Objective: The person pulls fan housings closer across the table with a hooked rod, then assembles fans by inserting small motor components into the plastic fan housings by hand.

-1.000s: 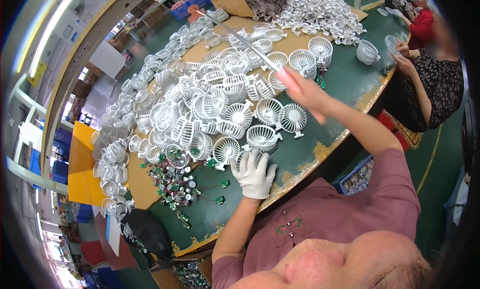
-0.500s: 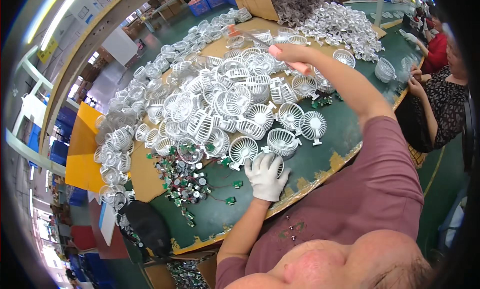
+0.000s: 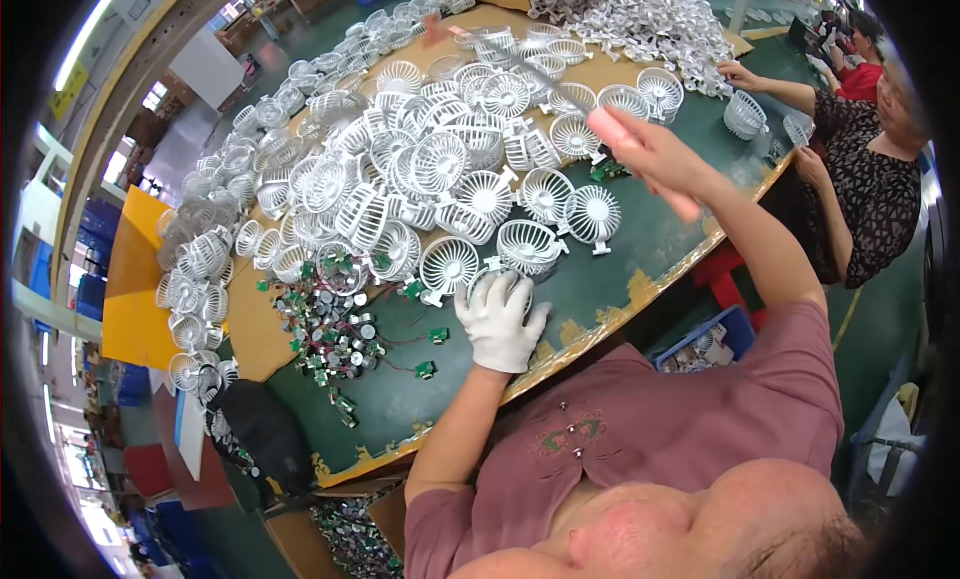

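Observation:
In a white glove, my left hand point(image 3: 500, 324) lies over a white round fan housing point(image 3: 517, 291) near the bench's front edge, its fingers bent around the top and most of the housing hidden below. My bare right hand point(image 3: 660, 159) is raised over the bench, wrapped around the pinkish-orange handle point(image 3: 612, 129) of a long tool. The tool's thin dark shaft points to the far left, and its orange end is smeared by motion. Slatted fan housings point(image 3: 440, 159) are heaped beyond my left hand. Left of that hand lie small motors with green circuit boards point(image 3: 335, 329) and wires.
White plastic parts point(image 3: 650, 24) are piled at the far side. On the right a co-worker point(image 3: 860, 179) sits near a fan housing point(image 3: 745, 116), one hand reaching to that pile. A black bag-like object point(image 3: 265, 434) is by the left corner; a blue bin point(image 3: 735, 334) stands below the bench.
My right hand has drawn back to the right and nearer with the tool. My left hand stays over the fan housing. The co-worker's arm has stretched toward the white parts. The view has shifted slightly.

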Action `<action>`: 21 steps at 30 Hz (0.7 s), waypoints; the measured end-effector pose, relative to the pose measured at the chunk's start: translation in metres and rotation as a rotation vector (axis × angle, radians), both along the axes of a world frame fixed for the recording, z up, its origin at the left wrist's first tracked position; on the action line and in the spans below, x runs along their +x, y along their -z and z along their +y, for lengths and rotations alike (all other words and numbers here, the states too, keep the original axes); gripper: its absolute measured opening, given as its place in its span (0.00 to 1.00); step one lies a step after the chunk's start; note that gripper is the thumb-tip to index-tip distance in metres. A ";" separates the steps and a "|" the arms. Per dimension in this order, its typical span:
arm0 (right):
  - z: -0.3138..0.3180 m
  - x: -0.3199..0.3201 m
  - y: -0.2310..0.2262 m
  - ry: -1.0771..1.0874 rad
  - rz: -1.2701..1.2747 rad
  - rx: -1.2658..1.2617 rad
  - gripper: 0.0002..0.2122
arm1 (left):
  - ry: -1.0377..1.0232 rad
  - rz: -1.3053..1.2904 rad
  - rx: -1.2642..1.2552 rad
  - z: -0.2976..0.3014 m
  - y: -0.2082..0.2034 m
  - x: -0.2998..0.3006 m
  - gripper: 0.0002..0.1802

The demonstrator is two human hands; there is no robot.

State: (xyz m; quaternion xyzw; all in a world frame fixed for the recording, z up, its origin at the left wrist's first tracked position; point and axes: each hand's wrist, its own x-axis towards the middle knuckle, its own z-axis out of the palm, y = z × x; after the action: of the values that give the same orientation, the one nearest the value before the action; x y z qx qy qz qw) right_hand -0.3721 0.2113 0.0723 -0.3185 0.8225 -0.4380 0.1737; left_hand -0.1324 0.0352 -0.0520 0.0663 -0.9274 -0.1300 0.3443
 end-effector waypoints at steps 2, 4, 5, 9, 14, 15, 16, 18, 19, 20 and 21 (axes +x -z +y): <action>-0.011 -0.029 0.011 0.042 0.202 -0.021 0.30 | -0.012 0.010 -0.017 0.003 0.002 0.002 0.20; -0.017 -0.044 0.007 0.054 0.168 0.055 0.30 | -0.013 -0.012 -0.013 0.004 0.001 0.000 0.20; -0.015 -0.065 0.022 0.029 0.251 0.105 0.30 | -0.012 -0.042 -0.012 0.005 0.000 -0.001 0.19; 0.002 -0.025 0.009 -0.011 -0.074 0.220 0.31 | -0.050 -0.025 -0.001 0.000 0.008 0.003 0.19; 0.069 0.046 0.027 -0.152 -0.004 0.152 0.34 | -0.027 -0.039 0.007 0.000 0.002 -0.002 0.18; 0.069 0.065 0.015 -0.119 -0.091 0.180 0.34 | -0.023 -0.044 0.015 -0.001 0.001 -0.001 0.18; 0.068 0.080 0.001 -0.089 -0.178 0.207 0.34 | -0.024 -0.033 0.013 -0.003 0.002 -0.001 0.17; 0.074 0.085 0.008 -0.084 -0.183 0.175 0.33 | -0.006 -0.013 -0.003 -0.003 0.002 0.000 0.18; 0.074 0.087 0.007 -0.044 -0.175 0.116 0.33 | -0.013 -0.023 0.001 -0.002 0.003 0.001 0.18; 0.075 0.089 0.006 0.005 -0.164 0.054 0.32 | 0.001 -0.025 0.001 -0.001 0.003 0.000 0.19; 0.076 0.077 0.018 -0.005 0.000 -0.008 0.32 | 0.020 -0.025 -0.004 0.000 0.002 -0.002 0.20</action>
State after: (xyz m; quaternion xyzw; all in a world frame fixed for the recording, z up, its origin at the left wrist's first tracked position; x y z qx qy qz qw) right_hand -0.2953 0.2868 0.0546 -0.3211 0.8200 -0.4408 0.1736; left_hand -0.1340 0.0347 -0.0538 0.0578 -0.9325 -0.1307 0.3316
